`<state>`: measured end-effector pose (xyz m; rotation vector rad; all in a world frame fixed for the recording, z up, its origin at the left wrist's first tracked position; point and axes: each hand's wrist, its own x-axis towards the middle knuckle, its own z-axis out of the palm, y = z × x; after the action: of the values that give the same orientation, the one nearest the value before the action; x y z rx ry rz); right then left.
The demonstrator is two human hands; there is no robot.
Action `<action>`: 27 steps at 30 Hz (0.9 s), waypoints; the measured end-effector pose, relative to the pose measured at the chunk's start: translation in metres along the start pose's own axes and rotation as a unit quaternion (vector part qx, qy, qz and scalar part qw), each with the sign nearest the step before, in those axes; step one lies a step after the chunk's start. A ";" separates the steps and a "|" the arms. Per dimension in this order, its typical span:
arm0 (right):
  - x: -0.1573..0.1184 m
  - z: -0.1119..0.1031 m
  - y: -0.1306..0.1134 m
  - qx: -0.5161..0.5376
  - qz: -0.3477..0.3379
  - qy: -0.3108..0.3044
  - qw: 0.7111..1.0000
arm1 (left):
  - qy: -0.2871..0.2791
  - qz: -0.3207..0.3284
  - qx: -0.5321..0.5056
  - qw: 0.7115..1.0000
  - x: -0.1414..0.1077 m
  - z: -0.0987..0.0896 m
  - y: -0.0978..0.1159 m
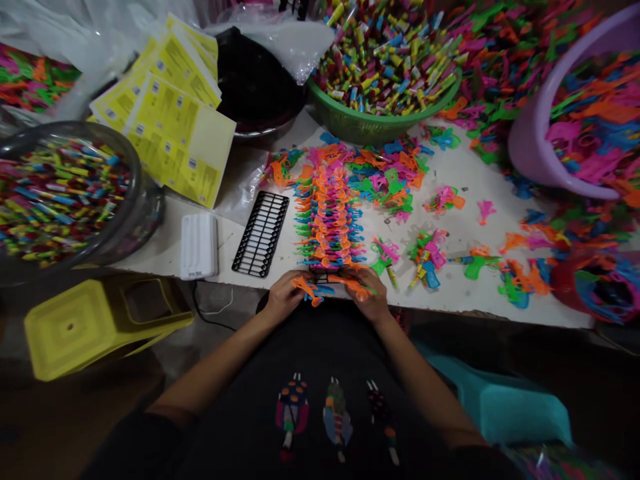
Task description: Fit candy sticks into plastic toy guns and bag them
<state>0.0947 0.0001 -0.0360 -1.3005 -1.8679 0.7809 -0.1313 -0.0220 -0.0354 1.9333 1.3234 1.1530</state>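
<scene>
At the table's front edge, my left hand (284, 295) and my right hand (373, 293) close around the two sides of the near end of a black plastic rack (324, 276). Orange plastic pieces (356, 288) poke out by the fingers of both hands, and a blue one shows beside the left. Just beyond the hands stands a long stacked row of small plastic toys (330, 213) in orange, pink, green and blue. A second black rack (261, 233), bare of toys, lies to the left. The fingertips are partly hidden.
A white box (198, 245) sits left, near yellow printed sheets (175, 140). Small colored tubes fill a clear tub (135, 193) and a green basket (385, 123). Loose toy pistols (477, 263) lie right, by a purple bucket (530, 133). Yellow (70, 327) and teal (525, 407) stools stand below.
</scene>
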 end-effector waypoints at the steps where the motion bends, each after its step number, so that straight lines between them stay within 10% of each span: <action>1: 0.001 -0.001 0.000 -0.008 -0.005 0.001 1.000 | -0.001 0.001 0.001 1.000 0.000 0.000 0.000; 12: 0.007 0.014 -0.008 -0.113 -0.046 0.093 0.988 | 0.081 0.041 0.099 0.991 0.006 0.004 0.004; 27: 0.009 0.024 -0.003 -0.178 -0.028 0.056 0.982 | 0.086 0.034 0.165 0.982 0.005 0.006 -0.003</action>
<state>0.0717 0.0056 -0.0455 -1.4670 -2.0034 0.3445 -0.1269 -0.0160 -0.0395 2.1634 1.6398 1.2193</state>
